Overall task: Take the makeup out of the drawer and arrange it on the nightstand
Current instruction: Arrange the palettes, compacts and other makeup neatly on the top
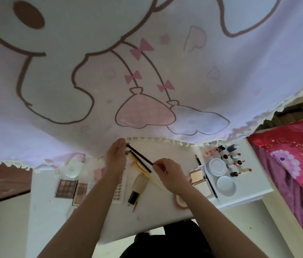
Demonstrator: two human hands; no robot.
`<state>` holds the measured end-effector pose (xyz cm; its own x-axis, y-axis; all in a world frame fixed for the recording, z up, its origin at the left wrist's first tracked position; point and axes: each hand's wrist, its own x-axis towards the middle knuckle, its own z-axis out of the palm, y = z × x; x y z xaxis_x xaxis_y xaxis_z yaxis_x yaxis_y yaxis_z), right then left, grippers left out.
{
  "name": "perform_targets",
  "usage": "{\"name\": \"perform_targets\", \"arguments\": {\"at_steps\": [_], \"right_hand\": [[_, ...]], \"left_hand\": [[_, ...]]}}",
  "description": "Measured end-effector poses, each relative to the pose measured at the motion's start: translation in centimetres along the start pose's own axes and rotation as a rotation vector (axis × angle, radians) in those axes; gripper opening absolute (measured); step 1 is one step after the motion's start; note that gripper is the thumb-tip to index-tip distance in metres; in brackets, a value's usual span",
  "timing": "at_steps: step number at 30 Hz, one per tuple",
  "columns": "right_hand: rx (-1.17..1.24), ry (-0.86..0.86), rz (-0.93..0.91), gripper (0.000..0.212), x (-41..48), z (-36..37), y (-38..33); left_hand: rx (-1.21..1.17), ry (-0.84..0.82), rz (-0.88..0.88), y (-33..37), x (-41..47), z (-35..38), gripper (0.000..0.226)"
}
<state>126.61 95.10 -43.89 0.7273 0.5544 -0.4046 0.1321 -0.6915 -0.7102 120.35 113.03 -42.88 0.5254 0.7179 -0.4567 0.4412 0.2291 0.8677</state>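
Observation:
Makeup lies spread over the white nightstand [40,216]. My right hand [167,173] pinches the near end of a thin dark pencil [139,155]; its far end meets the fingertips of my left hand [117,161]. Under the pencil lie other dark and yellow-handled brushes [143,171] and a fat powder brush [137,187]. Eyeshadow palettes [66,188] sit at the left, a powder compact [197,175] at the right. Round white jars [216,166] and several small nail polish bottles [234,164] stand at the far right. No drawer is visible.
A pale pink cartoon-print cloth [147,71] with a fringed hem hangs over the back of the nightstand. A bed with red and purple bedding [295,155] lies to the right. A white oval case [74,167] rests near the hem. A dark stool [165,241] stands below.

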Motion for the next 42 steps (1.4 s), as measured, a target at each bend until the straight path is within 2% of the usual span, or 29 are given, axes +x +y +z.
{"name": "perform_targets", "arguments": {"at_steps": [2, 3, 5, 6, 9, 11, 14, 17, 19, 23, 29, 31, 33, 39, 42], "right_hand": [[0.109, 0.0, 0.042, 0.009, -0.8, -0.5, -0.5], [0.257, -0.021, 0.099, 0.008, -1.1, -0.7, -0.8], [0.568, -0.089, 0.2, 0.014, -1.7, -1.0, -1.7], [0.625, -0.111, 0.209, 0.017, -1.9, -1.1, -2.0], [0.438, -0.1, 0.131, 0.029, -2.8, -1.8, -2.7], [0.364, -0.069, 0.081, 0.035, -3.6, -2.2, -3.0], [0.196, -0.041, 0.005, 0.036, -4.9, -2.5, -3.6], [-0.041, 0.029, -0.091, 0.033, -6.1, -3.2, -2.4], [-0.02, 0.077, -0.085, 0.03, -6.8, -3.8, -0.6], [0.25, 0.173, -0.009, 0.027, -7.7, -3.8, 0.6], [0.53, 0.126, 0.07, 0.018, -7.3, -2.2, -0.7], [0.672, 0.117, 0.119, 0.016, -7.3, -2.2, -1.2], [0.779, 0.105, 0.172, 0.017, -7.3, -2.3, -1.5], [0.892, 0.144, 0.23, 0.018, -6.6, -2.8, -1.4], [0.908, 0.164, 0.221, 0.018, -6.0, -3.3, -1.6]], "left_hand": [[-0.086, -0.007, 0.018, 0.7, -0.2, 0.2, 0.024], [-0.149, -0.028, 0.011, 0.9, -0.4, 0.3, 0.02], [-0.247, -0.093, -0.032, 1.2, -1.0, 0.5, 0.014], [-0.282, -0.131, -0.059, 1.3, -1.4, 0.6, 0.012], [-0.434, -0.235, -0.151, 1.7, -2.5, 0.6, 0.011], [-0.497, -0.247, -0.189, 2.0, -2.9, 0.4, 0.011], [-0.568, -0.188, -0.269, 2.0, -3.5, 0.5, 0.008], [-0.706, -0.056, -0.35, 2.1, -2.6, -1.1, 0.008], [-0.774, -0.001, -0.344, 2.6, -1.2, -3.0, 0.011], [-0.78, -0.064, -0.292, 3.2, -0.5, -4.1, 0.01], [-0.849, -0.115, -0.4, 2.1, -3.5, -1.6, 0.009], [-0.832, -0.133, -0.443, 1.5, -4.3, -1.1, 0.001], [-0.78, -0.198, -0.466, 0.8, -4.9, -0.7, 0.003], [-0.671, -0.338, -0.448, 0.1, -6.2, -0.5, 0.006], [-0.55, -0.4, -0.404, -0.1, -6.5, -0.2, 0.021]]}}
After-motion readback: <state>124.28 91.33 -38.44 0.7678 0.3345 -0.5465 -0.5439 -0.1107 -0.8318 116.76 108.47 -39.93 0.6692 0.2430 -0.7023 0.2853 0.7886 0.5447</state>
